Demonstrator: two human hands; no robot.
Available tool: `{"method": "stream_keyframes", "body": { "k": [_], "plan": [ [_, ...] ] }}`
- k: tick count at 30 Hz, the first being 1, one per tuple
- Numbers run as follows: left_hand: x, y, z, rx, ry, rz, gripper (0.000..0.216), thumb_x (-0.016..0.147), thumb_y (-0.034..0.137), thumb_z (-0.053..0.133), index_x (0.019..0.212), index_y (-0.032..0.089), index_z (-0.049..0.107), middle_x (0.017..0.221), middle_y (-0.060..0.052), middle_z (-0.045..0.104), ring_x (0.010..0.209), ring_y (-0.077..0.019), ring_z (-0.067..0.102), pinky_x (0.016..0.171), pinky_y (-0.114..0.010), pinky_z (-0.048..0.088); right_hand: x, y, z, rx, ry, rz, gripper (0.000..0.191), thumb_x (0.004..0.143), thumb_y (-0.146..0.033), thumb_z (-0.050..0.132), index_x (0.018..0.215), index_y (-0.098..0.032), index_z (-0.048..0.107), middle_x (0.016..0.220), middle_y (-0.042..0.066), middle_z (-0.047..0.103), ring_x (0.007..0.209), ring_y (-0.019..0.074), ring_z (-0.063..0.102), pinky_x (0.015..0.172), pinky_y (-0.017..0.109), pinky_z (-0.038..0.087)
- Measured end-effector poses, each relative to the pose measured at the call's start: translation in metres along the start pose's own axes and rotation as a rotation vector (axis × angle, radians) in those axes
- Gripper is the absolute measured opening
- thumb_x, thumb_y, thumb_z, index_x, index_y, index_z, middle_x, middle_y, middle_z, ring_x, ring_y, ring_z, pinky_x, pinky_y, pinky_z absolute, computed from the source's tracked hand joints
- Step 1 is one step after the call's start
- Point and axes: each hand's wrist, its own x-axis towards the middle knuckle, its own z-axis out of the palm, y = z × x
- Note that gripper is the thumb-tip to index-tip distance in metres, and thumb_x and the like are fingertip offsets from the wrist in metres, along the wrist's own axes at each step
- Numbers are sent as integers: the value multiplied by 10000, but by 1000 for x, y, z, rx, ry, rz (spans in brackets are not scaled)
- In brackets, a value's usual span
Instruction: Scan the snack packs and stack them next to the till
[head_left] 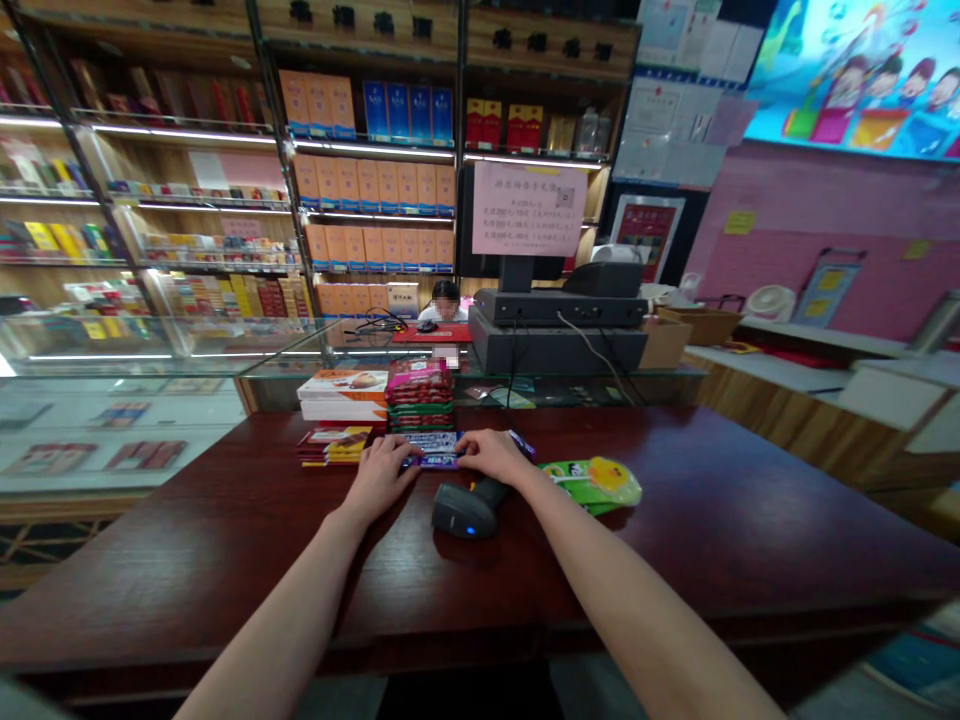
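Note:
Both my hands rest on a small stack of flat purple packets [435, 448] on the dark red counter [225, 540]. My left hand [384, 468] has its fingers curled over the stack's left end. My right hand [491, 455] grips the right end. A black barcode scanner [465, 510] lies just in front of my right wrist. A green and yellow packet [596, 482] lies to the right of my right hand.
Behind the purple packets stand a pile of red and green packets [420, 395] and white-orange boxes [343, 395], with flat red-yellow packs [334, 445] on the left. A till with a monitor [555, 320], glass showcases [112, 400], stocked shelves and a seated person are beyond.

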Motion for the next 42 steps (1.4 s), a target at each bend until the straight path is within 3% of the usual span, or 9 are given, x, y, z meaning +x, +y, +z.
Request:
{"method": "stream_keyframes", "body": {
  "k": [10,17,25,35,42],
  "plan": [
    [2,6,-4,-11,33,18,231,872,280,573,1075,279,684,1105,-46,647,1064,-275,555,943,-462,415,-5,8,-9,28,203,18,184,918,-265,590,979,-300,760,1051,-39,781,1018,175,694,944,289,445],
    [5,7,-3,-48,114,63,226,897,308,545,1080,257,666,1089,-55,658,1039,-271,569,924,-448,420,-15,39,-30,-32,278,203,231,915,-229,545,1016,-295,741,1075,-17,772,1059,203,675,958,341,431],
    [11,14,1,-39,175,99,237,913,305,534,1112,265,656,1116,-56,666,1058,-259,575,949,-434,417,-25,69,-45,-59,215,337,265,885,-232,554,1075,-309,721,1087,-9,767,1093,234,666,956,386,418],
    [22,28,1,-45,156,143,334,918,286,525,1241,279,611,1201,-61,654,1139,-269,555,1010,-457,406,-26,87,-49,-4,11,371,608,695,-227,742,1281,-306,601,1061,-2,769,1040,245,687,922,417,432],
    [22,33,4,-62,148,160,326,928,294,531,1244,272,610,1205,-66,654,1159,-273,549,1028,-455,402,-30,81,-51,-137,32,404,486,790,-197,647,1268,-280,610,1084,49,763,1109,291,661,959,481,377]
  ]
}}
